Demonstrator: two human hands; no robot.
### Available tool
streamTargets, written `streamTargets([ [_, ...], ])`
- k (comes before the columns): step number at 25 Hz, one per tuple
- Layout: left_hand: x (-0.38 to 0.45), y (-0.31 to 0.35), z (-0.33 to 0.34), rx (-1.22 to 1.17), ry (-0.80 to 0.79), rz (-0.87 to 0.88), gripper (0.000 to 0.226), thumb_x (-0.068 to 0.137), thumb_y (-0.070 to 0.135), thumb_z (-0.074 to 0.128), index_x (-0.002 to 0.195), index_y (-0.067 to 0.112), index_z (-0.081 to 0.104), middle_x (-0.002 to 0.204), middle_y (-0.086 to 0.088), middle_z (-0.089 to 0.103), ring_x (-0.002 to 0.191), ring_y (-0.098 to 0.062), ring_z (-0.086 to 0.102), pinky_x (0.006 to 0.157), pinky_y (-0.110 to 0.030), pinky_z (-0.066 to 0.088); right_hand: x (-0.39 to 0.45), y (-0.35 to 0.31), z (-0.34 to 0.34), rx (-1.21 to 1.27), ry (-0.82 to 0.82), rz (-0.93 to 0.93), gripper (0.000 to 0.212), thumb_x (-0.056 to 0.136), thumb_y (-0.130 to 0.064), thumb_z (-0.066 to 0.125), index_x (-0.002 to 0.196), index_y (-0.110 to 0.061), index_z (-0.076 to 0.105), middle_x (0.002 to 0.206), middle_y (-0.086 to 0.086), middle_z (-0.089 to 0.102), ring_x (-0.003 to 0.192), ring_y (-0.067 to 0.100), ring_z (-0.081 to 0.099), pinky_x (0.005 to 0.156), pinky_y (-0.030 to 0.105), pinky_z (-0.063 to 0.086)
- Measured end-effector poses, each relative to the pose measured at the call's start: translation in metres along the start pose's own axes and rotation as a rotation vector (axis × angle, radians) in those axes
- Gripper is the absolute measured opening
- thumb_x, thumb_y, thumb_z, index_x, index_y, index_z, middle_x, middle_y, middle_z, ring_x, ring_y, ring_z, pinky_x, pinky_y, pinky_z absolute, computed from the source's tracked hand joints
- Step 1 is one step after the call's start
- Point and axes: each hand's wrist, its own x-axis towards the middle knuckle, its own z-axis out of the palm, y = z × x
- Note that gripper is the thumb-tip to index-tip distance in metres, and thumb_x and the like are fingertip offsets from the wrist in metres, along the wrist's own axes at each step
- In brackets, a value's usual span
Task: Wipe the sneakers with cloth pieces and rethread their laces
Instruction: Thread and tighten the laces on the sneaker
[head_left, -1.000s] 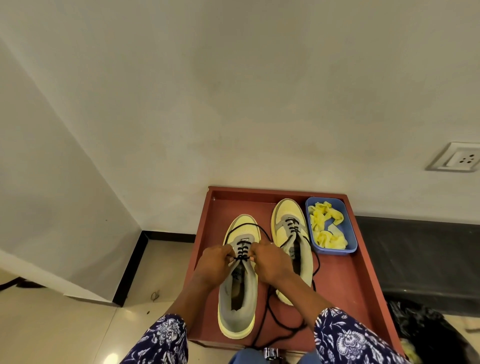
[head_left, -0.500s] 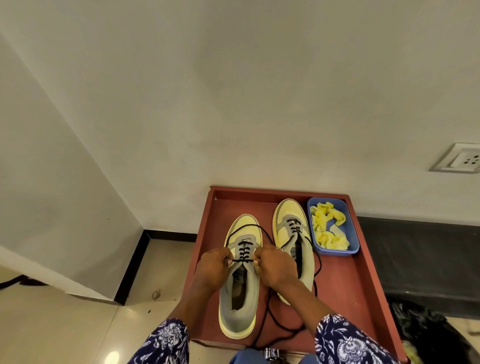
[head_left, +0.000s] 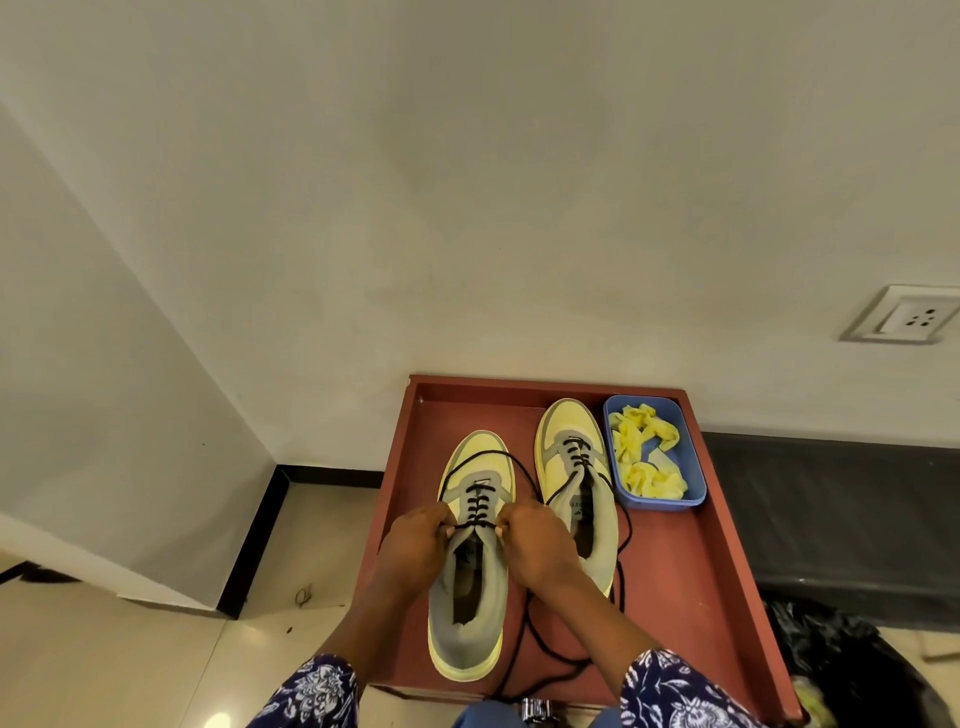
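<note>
From the head camera, the left hand and right hand each pinch the black lace at either side of the near sneaker, which sits between them on the red tray. Several rows look threaded; upper eyelets and loose ends remain. Beyond the right hand, the far sneaker is partly laced, beside the cloth pieces.

plain pale wall, socket at right; glossy beige floor tiles, black skirting.
</note>
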Motion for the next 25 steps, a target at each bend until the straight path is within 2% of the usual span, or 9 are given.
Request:
streamTargets([
  [4, 0.002, 0.001, -0.001, -0.020, -0.042, -0.073, 0.014, 0.093, 0.016, 0.046, 0.084, 0.015, 0.057, 0.082, 0.003, 0.056, 0.076, -0.012, 0.052, 0.059, -0.011, 0.036, 0.006, 0.000, -0.002, 0.013, -0.006, 0.044, 0.020, 0.090, -0.014, 0.048, 0.099, -0.005, 0.063, 0.104, 0.016, 0.063, 0.098, 0.032, 0.060, 0.076, 0.034, 0.049],
  [6, 0.000, -0.002, -0.003, -0.050, -0.076, -0.103, 0.018, 0.094, 0.019, 0.046, 0.077, 0.020, 0.052, 0.078, 0.005, 0.054, 0.073, -0.010, 0.051, 0.060, -0.012, 0.037, 0.007, 0.002, -0.004, 0.062, -0.094, 0.033, 0.021, 0.091, -0.015, 0.048, 0.076, -0.006, 0.061, 0.089, 0.016, 0.063, 0.094, 0.034, 0.060, 0.069, 0.033, 0.045],
  [8, -0.002, -0.006, -0.006, -0.104, -0.089, -0.115, 0.024, 0.094, 0.025, 0.047, 0.070, 0.024, 0.048, 0.074, 0.005, 0.051, 0.071, -0.010, 0.050, 0.064, -0.019, 0.041, 0.004, 0.004, -0.009, 0.120, -0.167, 0.036, 0.037, 0.093, -0.019, 0.048, 0.057, -0.010, 0.044, 0.070, 0.012, 0.053, 0.082, 0.033, 0.059, 0.064, 0.028, 0.037],
  [11, -0.006, -0.006, -0.008, -0.304, -0.027, -0.168, 0.027, 0.092, 0.030, 0.052, 0.067, 0.021, 0.050, 0.071, 0.003, 0.051, 0.068, -0.014, 0.051, 0.065, -0.029, 0.044, -0.006, 0.004, -0.016, 0.341, -0.141, 0.060, 0.043, 0.096, -0.032, 0.044, 0.067, -0.002, 0.050, 0.066, 0.014, 0.052, 0.066, 0.021, 0.050, 0.059, 0.029, 0.033],
  [14, -0.008, 0.008, -0.009, -0.577, 0.057, -0.234, 0.031, 0.088, 0.030, 0.059, 0.059, 0.018, 0.054, 0.061, 0.005, 0.053, 0.060, -0.010, 0.051, 0.060, -0.027, 0.044, -0.013, -0.004, -0.016, 0.599, -0.075, 0.106, 0.043, 0.095, -0.040, 0.044, 0.063, -0.012, 0.042, 0.057, 0.001, 0.041, 0.054, 0.012, 0.037, 0.054, 0.026, 0.029],
  [17, -0.007, 0.027, -0.009, -0.795, 0.135, -0.217, 0.032, 0.088, 0.016, 0.060, 0.061, -0.001, 0.055, 0.051, 0.003, 0.051, 0.051, -0.008, 0.049, 0.054, -0.020, 0.044, -0.013, -0.010, -0.010, 0.868, -0.026, 0.156, 0.033, 0.094, -0.034, 0.050, 0.065, -0.018, 0.052, 0.066, -0.005, 0.052, 0.062, 0.008, 0.048, 0.065, 0.028, 0.042],
  [19, -0.004, 0.033, -0.007, -0.922, 0.163, -0.249, 0.030, 0.090, 0.013, 0.055, 0.072, -0.010, 0.059, 0.062, -0.008, 0.060, 0.059, -0.013, 0.059, 0.060, -0.019, 0.050, -0.015, -0.014, -0.010, 0.992, -0.022, 0.164, 0.023, 0.093, -0.030, 0.051, 0.072, -0.024, 0.058, 0.071, -0.011, 0.058, 0.068, 0.002, 0.054, 0.067, 0.021, 0.045],
  [22, -0.001, 0.034, -0.001, -1.168, 0.135, -0.301, 0.026, 0.094, 0.011, 0.046, 0.080, -0.007, 0.058, 0.071, -0.013, 0.063, 0.071, -0.020, 0.061, 0.072, -0.028, 0.053, -0.019, -0.017, -0.013, 1.131, -0.027, 0.113, 0.017, 0.094, -0.023, 0.051, 0.080, -0.019, 0.058, 0.061, -0.015, 0.059, 0.058, -0.007, 0.055, 0.057, 0.008, 0.042],
  [25, 0.000, 0.035, 0.001, -1.258, 0.134, -0.316, 0.022, 0.096, 0.012, 0.041, 0.080, 0.003, 0.053, 0.068, -0.008, 0.058, 0.068, -0.016, 0.058, 0.066, -0.022, 0.053, -0.019, -0.018, -0.013, 1.155, -0.033, 0.073, 0.015, 0.096, -0.019, 0.048, 0.085, -0.020, 0.058, 0.067, -0.014, 0.059, 0.055, -0.009, 0.053, 0.054, 0.007, 0.041],
])
